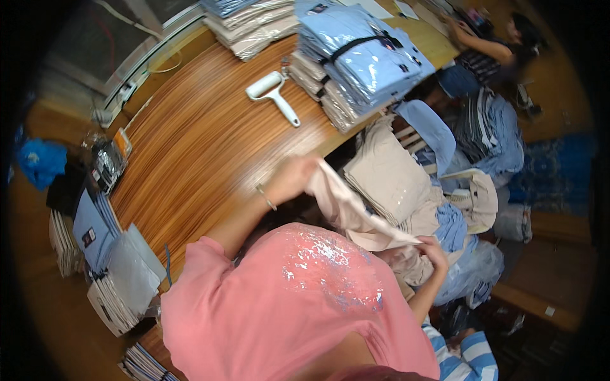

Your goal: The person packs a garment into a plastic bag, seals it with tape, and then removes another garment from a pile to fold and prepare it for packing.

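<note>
A pale beige garment [346,206] is stretched between my two hands beside the table's right edge. My left hand [295,178] is closed on its upper left end, a little blurred, over the near part of the table. Lower down on the right, my right hand [434,254] grips the other end of the cloth. Just beyond the garment lies a stack of beige folded clothes [387,171]. The garment's full shape is hidden by its folds.
A white lint roller [273,95] lies on the striped wooden table [190,140]. Bagged blue shirts [356,57] are piled at the back. A white chair [480,197] and loose clothes are on the right. Folded shirts [95,232] stand at left. Another person [495,54] sits far right.
</note>
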`<state>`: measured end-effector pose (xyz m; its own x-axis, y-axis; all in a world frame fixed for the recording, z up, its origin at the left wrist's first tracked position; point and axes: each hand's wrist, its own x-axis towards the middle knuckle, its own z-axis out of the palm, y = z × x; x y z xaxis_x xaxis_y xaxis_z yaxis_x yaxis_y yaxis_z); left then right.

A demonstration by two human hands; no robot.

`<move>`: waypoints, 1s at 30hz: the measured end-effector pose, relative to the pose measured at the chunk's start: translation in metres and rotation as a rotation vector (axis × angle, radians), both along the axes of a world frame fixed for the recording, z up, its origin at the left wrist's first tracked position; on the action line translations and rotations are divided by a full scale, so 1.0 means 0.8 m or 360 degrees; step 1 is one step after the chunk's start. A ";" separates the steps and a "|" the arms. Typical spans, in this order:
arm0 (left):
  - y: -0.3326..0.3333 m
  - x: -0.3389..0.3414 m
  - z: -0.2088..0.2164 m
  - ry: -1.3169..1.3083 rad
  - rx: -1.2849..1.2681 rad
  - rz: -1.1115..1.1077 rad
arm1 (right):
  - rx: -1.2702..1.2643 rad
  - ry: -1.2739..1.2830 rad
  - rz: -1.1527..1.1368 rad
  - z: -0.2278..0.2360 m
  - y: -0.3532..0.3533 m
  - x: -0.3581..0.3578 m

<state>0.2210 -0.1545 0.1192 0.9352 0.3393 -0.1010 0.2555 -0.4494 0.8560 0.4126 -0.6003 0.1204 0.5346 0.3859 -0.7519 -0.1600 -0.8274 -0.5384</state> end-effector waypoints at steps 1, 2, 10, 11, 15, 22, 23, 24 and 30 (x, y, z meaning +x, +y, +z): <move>0.030 0.002 0.009 -0.0079 -0.0215 0.0260 | 0.0256 -0.0136 0.0005 0.038 0.028 -0.002; 0.057 0.010 0.002 -0.0192 -0.0216 0.0376 | 0.0553 -0.0302 0.0154 0.067 0.057 -0.011; 0.139 0.133 -0.180 -0.0441 -0.0049 0.1164 | 0.1332 0.0395 0.0280 0.075 0.302 -0.070; 0.139 0.142 -0.179 -0.0423 0.0198 0.1337 | 0.1313 0.0512 0.0190 0.077 0.328 -0.086; 0.157 0.189 -0.145 -0.0738 0.0093 0.1659 | 0.1423 0.0632 0.0465 0.071 0.376 -0.087; 0.239 0.210 -0.120 -0.0661 0.0098 0.1130 | 0.1452 0.0823 0.0654 0.084 0.394 -0.028; 0.233 0.205 -0.111 -0.0538 0.0117 0.1159 | 0.1425 0.0808 0.0628 0.081 0.387 -0.018; 0.218 0.193 -0.100 -0.0594 0.0118 0.1220 | 0.1402 0.0787 0.0616 0.081 0.381 -0.006; 0.104 0.002 0.001 -0.0857 0.0240 0.1352 | 0.1387 0.0328 0.0845 0.103 0.319 0.103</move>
<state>0.2229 -0.0716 0.1202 0.2876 0.8870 0.3614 0.1375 -0.4117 0.9009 0.4948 -0.3453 0.2028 0.0303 0.9871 -0.1570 -0.0456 -0.1555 -0.9868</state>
